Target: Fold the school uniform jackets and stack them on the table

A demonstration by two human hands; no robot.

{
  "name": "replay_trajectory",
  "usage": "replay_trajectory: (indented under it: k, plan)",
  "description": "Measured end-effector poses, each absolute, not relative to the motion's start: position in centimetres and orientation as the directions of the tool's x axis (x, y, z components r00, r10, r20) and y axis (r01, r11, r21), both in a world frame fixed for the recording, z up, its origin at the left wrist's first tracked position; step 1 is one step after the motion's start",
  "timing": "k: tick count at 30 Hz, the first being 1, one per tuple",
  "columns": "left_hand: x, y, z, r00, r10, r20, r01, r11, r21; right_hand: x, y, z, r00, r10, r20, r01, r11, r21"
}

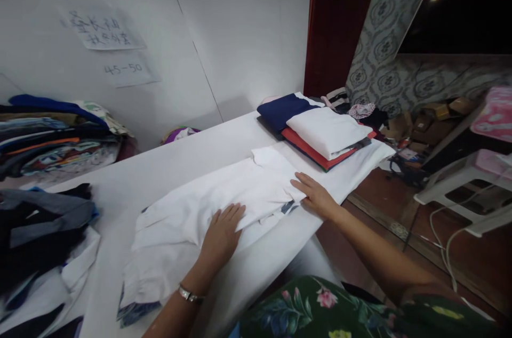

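Observation:
A white long-sleeved garment (224, 188) lies partly folded on the white table (172, 162), its gathered cuffs toward the left. Dark blue fabric peeks out under one cuff and near my right hand. My left hand (226, 228) rests flat on the garment's near side, fingers spread; a silver bracelet circles that wrist. At the garment's right end, my right hand (316, 196) touches its edge with fingers stretched out. Just beyond stands a stack of folded clothes, with a white folded piece (328, 130) above a red one (304, 152) and a navy one (284, 111) behind.
Loose dark and white clothes (44, 242) heap up at the table's left. Behind them rises a tall pile of garments (56, 133). Handwritten papers (104, 29) hang on the wall. A white plastic stool (472, 188) and cardboard boxes (432, 125) stand at the right.

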State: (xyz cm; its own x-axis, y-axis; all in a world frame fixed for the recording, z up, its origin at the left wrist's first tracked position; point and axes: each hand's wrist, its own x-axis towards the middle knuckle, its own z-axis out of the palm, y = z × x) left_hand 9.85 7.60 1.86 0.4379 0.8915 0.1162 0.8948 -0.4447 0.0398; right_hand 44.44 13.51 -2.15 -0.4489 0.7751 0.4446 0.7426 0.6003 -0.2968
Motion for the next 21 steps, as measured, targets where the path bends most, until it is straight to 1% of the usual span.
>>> replay_trajectory:
  k: [5,9,13,15,19,21]
  plan:
    - [10.1,7.2,2.5,0.43,0.898,0.092,0.902,-0.432,0.006,44.5,13.5,-2.2,-0.375,0.825,0.423,0.805,0.516,-0.294]
    - [9.3,6.7,2.7,0.391,0.907,0.157,0.92,-0.389,-0.045,44.4,13.4,-2.1,-0.373,0.839,0.397,0.812,0.502,-0.298]
    - [8.1,5.9,2.3,0.339,0.925,0.173,0.941,-0.337,-0.044,44.4,13.1,-2.1,-0.374,0.841,0.391,0.806,0.503,-0.312]
    - [7.8,5.6,2.1,0.34,0.926,0.164,0.94,-0.341,-0.024,44.7,13.0,-1.9,-0.398,0.844,0.358,0.788,0.515,-0.338]
    - [7.9,5.2,2.0,0.327,0.933,0.15,0.944,-0.331,0.003,45.3,13.0,0.2,-0.494,0.837,0.235,0.721,0.545,-0.427]
    - [8.1,5.2,2.0,0.321,0.935,0.149,0.945,-0.326,0.004,44.8,13.3,1.8,-0.516,0.827,0.223,0.689,0.555,-0.466]
